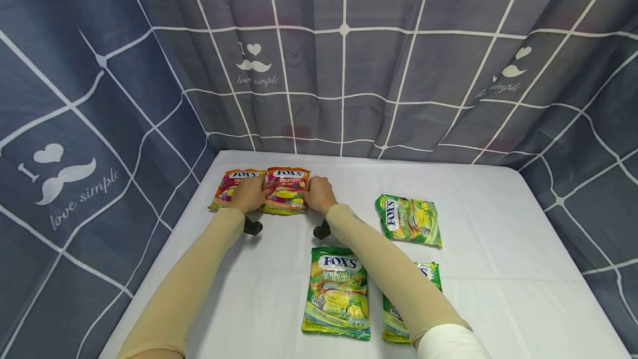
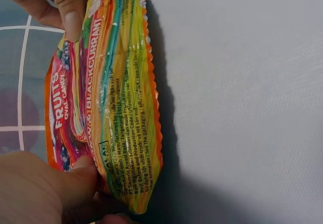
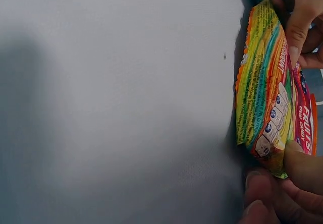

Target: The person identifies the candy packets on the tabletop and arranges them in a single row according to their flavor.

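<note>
A red bag of Fox's Fruits candy (image 1: 288, 184) lies at the back left of the white table, its top away from me. My left hand (image 1: 249, 195) grips its left edge, thumb (image 2: 83, 178) pressed onto the front. On the opposite edge, my right hand (image 1: 320, 195) pinches the same bag, its thumb (image 3: 303, 166) on top and its fingers curled underneath. A second red Fox's Fruits bag (image 1: 224, 195) sits just to the left, partly hidden behind my left hand. The wrist views show the held bag's printed, zigzag-cut bottom end (image 2: 136, 108) close over the tabletop.
A green Fox's Spring Tea bag (image 1: 336, 295) lies at the table's front middle. Another green bag (image 1: 394, 323) is partly covered by my right forearm, and a third (image 1: 410, 220) lies sideways farther back. Dark checked curtains (image 1: 319, 71) surround the white table (image 1: 498, 248).
</note>
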A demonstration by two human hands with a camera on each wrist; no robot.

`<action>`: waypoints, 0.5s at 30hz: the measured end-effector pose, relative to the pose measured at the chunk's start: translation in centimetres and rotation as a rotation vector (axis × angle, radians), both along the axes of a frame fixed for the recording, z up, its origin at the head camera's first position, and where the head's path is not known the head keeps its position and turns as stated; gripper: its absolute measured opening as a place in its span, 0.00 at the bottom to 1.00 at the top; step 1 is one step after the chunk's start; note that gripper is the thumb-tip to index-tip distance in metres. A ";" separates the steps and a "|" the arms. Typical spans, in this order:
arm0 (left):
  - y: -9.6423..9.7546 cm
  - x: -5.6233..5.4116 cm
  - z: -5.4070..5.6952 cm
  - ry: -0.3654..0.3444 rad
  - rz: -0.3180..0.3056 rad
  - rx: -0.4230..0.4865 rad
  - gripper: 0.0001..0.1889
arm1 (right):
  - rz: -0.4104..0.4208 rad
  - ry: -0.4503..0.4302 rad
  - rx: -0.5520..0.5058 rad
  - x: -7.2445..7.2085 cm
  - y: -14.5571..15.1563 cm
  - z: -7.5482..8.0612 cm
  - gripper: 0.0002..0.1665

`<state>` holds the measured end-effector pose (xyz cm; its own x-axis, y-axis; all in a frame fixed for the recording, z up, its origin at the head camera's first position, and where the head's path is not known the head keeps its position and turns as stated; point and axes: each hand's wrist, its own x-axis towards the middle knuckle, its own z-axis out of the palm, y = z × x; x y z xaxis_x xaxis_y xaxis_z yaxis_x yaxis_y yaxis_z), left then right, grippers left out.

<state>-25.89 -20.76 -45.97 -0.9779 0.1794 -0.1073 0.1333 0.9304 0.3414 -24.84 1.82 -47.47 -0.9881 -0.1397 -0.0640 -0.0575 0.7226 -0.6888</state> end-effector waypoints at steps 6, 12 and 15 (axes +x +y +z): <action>0.3 0.3 0.0 -0.014 0.019 -0.023 0.11 | 0.015 0.006 0.026 0.1 -0.2 -0.1 0.18; 0.5 0.5 0.2 -0.026 0.023 -0.025 0.11 | 0.016 0.005 0.042 0.2 -0.3 -0.1 0.18; 0.5 0.5 0.3 -0.020 0.015 -0.036 0.11 | 0.016 0.018 0.043 0.1 -0.2 -0.2 0.18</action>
